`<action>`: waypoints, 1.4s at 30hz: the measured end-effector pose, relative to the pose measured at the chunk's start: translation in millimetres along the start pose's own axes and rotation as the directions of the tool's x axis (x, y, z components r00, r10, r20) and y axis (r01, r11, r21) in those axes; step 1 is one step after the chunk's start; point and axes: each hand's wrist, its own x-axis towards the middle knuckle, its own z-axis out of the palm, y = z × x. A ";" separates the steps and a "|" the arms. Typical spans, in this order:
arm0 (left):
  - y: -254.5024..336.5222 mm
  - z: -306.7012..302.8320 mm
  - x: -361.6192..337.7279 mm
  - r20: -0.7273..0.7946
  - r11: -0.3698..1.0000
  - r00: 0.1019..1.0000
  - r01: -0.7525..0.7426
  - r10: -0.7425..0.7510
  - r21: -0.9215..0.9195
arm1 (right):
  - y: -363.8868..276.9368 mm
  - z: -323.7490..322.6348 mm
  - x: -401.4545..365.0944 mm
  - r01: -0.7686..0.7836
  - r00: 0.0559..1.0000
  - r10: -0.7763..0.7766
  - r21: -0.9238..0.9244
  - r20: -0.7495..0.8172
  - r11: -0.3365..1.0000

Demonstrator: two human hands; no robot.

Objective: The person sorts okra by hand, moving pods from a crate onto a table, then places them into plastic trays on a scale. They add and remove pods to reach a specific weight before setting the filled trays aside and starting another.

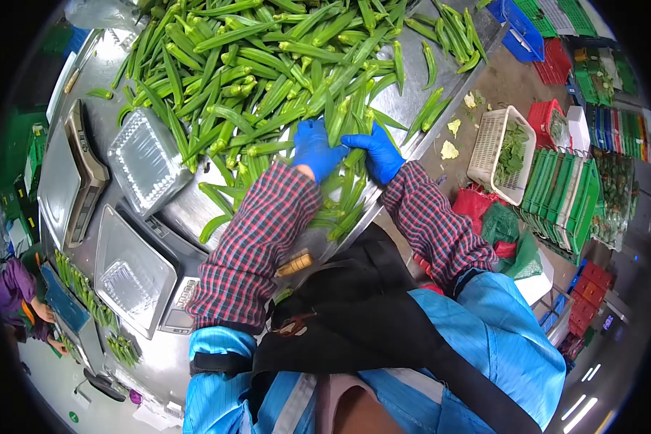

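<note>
A large heap of green okra pods (267,65) covers the metal table (188,210). My left hand (315,150), in a blue glove, is at the near side of the heap with its fingers curled among the pods; its fingertips are partly hidden. Just to its right, my right hand (376,152), also gloved in blue, has its thumb pointing at the left hand and its fingers bent around okra pods between the two hands. Left of the heap lies a clear plastic tray (148,163).
Two scales (87,173) (134,271) stand at the left, one bearing a clear tray. A wooden handle (294,265) lies near the table edge. On the floor at right are a white basket (488,155) and green crates (557,195). Another person's hand (45,311) shows far left.
</note>
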 end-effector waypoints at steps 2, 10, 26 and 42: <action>7.0 2.5 -2.8 0.096 0.687 0.993 0.113 -0.064 -0.718 | -13.6 3.2 1.7 0.048 0.998 -0.045 -0.067 0.041 0.997; -7.0 14.1 -0.7 -0.174 0.698 0.962 -0.272 0.209 -0.663 | -2.6 -14.9 4.8 0.448 0.883 -0.342 -0.362 0.321 0.817; 27.0 -15.7 -14.9 -0.235 0.453 0.970 -0.234 0.056 -0.860 | -38.2 60.9 -8.1 0.309 0.950 -0.295 -0.422 0.099 0.853; -174.3 -288.5 -338.2 -0.567 0.019 0.754 -0.596 -0.332 -0.803 | 125.6 512.2 -98.8 0.330 0.592 0.554 -0.803 0.586 0.496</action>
